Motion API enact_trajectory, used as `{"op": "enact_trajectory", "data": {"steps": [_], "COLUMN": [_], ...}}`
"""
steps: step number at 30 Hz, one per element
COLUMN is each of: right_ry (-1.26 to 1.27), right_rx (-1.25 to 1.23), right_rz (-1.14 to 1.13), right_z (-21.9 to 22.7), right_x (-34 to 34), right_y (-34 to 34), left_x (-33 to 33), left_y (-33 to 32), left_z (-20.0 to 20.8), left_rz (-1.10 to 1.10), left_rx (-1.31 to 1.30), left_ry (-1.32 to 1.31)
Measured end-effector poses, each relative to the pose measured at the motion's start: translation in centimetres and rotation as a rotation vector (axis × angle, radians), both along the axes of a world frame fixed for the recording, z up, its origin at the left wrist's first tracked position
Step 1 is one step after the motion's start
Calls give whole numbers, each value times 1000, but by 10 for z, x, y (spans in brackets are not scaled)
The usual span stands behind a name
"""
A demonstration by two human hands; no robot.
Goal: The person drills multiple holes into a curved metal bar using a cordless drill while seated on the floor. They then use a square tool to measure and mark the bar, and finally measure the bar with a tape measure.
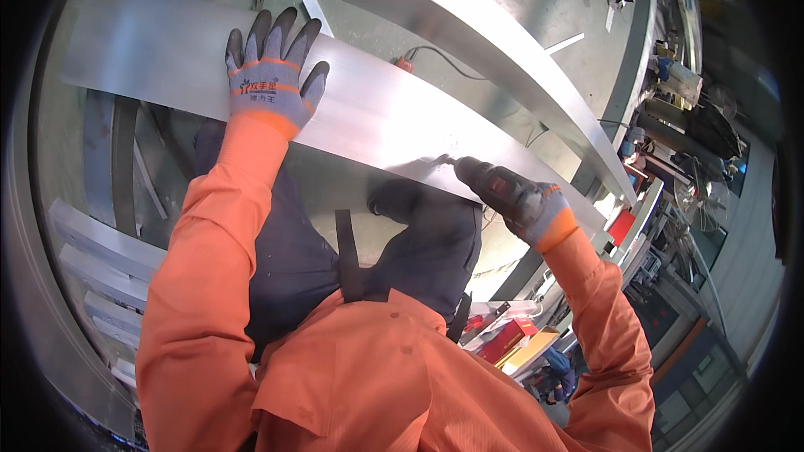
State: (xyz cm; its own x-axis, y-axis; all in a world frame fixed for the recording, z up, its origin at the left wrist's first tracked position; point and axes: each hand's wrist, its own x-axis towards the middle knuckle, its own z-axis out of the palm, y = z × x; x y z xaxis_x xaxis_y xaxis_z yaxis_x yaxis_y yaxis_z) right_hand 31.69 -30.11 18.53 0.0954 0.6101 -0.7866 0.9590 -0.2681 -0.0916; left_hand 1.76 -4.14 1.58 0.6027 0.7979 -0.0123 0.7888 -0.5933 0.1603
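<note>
A wide, silvery metal profile [368, 113] lies across in front of me. My left hand [270, 75], in a grey glove with dark fingertips, rests flat on its left part with the fingers spread. My right hand [536, 209], gloved the same way, is wrapped round a dark power drill [498, 186] over the right part of the profile. The drill points left, and its tip meets or nearly meets the metal; a shadow and small specks there make contact hard to tell. The drill's handle is mostly hidden by my hand.
Beyond the profile runs a second long metal beam [502, 38]. Several pale bars [105, 255] are stacked at the lower left. A cable [448, 59] and offcuts lie on the floor. At the right stand cluttered shelves; a red box [508, 340] is at the lower right.
</note>
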Motion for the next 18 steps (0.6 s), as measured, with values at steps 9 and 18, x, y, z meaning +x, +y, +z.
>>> {"op": "enact_trajectory", "data": {"steps": [9,18], "right_ry": [-13,3], "right_rx": [272,148], "right_rz": [-471,-473], "right_z": [3,-4], "right_x": [-26,-14], "right_y": [-11,-14], "left_x": [2,7], "left_y": [-4,-11], "left_z": [5,21], "left_rz": [34,58], "left_rx": [9,-32], "left_ry": [20,155]}}
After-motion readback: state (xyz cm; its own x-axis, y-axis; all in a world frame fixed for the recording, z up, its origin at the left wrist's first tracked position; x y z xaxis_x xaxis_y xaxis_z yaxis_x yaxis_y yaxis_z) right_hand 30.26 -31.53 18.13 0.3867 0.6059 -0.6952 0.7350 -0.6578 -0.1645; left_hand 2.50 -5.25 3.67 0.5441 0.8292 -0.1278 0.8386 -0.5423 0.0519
